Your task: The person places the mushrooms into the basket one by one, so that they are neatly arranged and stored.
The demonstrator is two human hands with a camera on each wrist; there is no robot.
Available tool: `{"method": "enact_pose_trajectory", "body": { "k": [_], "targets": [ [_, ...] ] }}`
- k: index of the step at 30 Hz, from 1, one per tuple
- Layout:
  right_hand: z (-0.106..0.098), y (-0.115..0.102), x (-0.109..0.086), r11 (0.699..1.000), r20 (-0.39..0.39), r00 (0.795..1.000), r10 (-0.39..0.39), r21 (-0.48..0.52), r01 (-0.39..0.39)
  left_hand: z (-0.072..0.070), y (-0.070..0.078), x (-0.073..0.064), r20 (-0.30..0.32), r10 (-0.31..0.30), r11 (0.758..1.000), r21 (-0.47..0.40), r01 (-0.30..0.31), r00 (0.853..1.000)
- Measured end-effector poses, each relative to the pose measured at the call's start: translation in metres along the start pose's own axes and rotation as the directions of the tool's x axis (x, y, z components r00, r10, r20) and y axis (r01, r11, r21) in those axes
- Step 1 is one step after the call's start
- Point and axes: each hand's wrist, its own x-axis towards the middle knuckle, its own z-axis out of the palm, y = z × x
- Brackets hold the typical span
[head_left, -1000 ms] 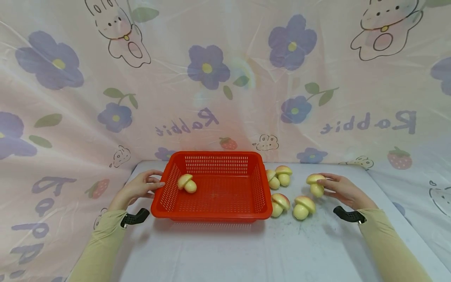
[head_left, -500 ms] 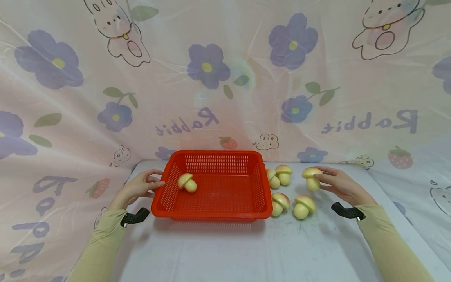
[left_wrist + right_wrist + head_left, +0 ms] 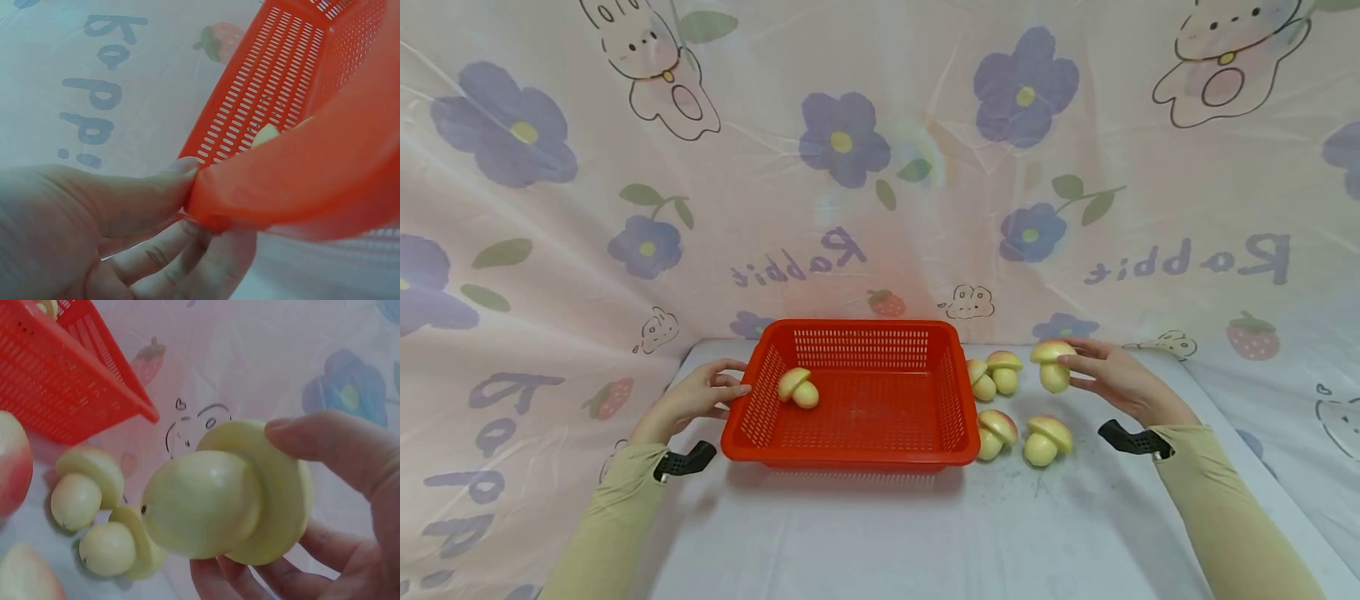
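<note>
My left hand [image 3: 698, 395] grips the left rim of a red plastic basket [image 3: 850, 457], thumb on top and fingers below, as the left wrist view shows. Inside the basket, near its left wall, lies one toy mushroom [image 3: 798, 388]. My right hand [image 3: 1123, 379] pinches another toy mushroom [image 3: 206, 503] by its cap, between thumb and fingers. This one is pale yellow with a reddish tinge on the cap, and it is held up over the right part of the table, stem down in the head view.
Several more mushrooms stand right of the basket: one at the front [image 3: 1048, 441], one by the basket's front corner [image 3: 997, 434], and a pair [image 3: 1003, 372] farther back. Behind the white table [image 3: 850, 542] hangs a printed cloth [image 3: 925, 225].
My right hand has lifted the mushroom off the table and carried it up and a little left, towards the basket. My left hand stays on the rim.
</note>
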Motion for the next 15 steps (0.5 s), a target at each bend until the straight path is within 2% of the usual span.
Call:
{"method": "enact_pose_trajectory", "body": {
  "k": [8,15],
  "targets": [
    [0.012,-0.015,0.003,0.999,0.015,0.999,-0.034,-0.018,0.034,-0.003,0.004,0.001,0.022,0.004,1.000,0.016,-0.005,1.000],
    [0.025,-0.026,0.008,0.999,0.046,0.997,-0.054,0.000,0.054,-0.007,0.002,0.001,0.046,-0.023,0.997,-0.077,0.026,0.999]
  ]
}}
